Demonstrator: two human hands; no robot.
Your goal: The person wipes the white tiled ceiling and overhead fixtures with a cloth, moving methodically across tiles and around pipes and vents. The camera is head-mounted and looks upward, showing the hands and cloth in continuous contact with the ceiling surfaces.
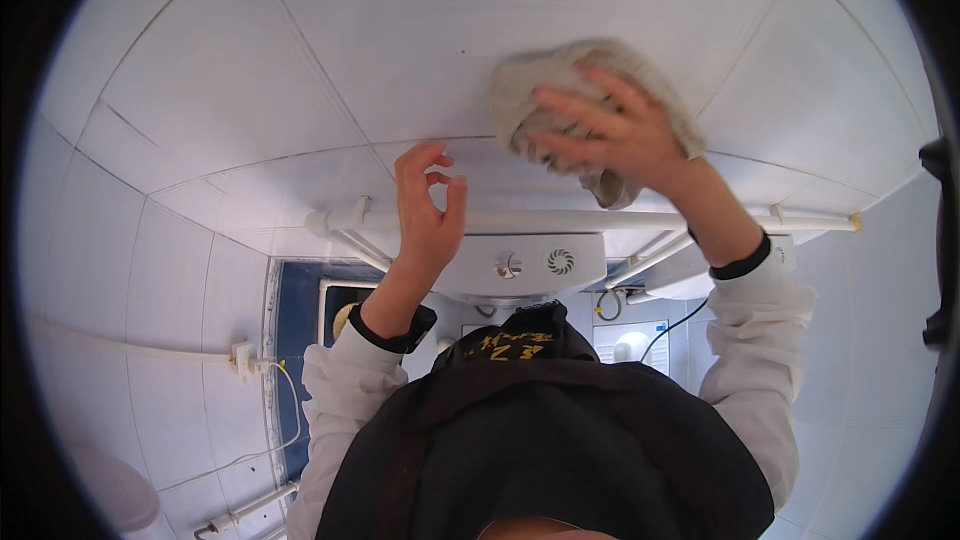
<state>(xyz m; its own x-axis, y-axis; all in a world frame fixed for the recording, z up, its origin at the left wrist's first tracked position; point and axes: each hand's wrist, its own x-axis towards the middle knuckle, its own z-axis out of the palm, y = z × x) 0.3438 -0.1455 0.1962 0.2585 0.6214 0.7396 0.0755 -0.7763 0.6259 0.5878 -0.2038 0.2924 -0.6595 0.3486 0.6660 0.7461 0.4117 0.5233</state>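
My right hand (620,135) presses a crumpled greyish-beige cloth (540,75) against the white tiled wall (430,50). Its fingers lie spread over the cloth, and a loose fold hangs below the palm. Both hand and cloth are slightly blurred. To the left, my left hand (430,205) is raised near the tile joint with nothing in it. Its fingers are bent, with a gap between them and the thumb. I cannot tell whether it touches the wall. Dark bands circle both wrists below the hands.
A white pipe (560,221) runs sideways just below my hands. Beneath it is a white box-shaped appliance (530,262) with two round marks. At left, a white socket (243,360) with a cable sits on the side wall, beside a blue strip (297,310). Dark fittings (935,158) stick out at far right.
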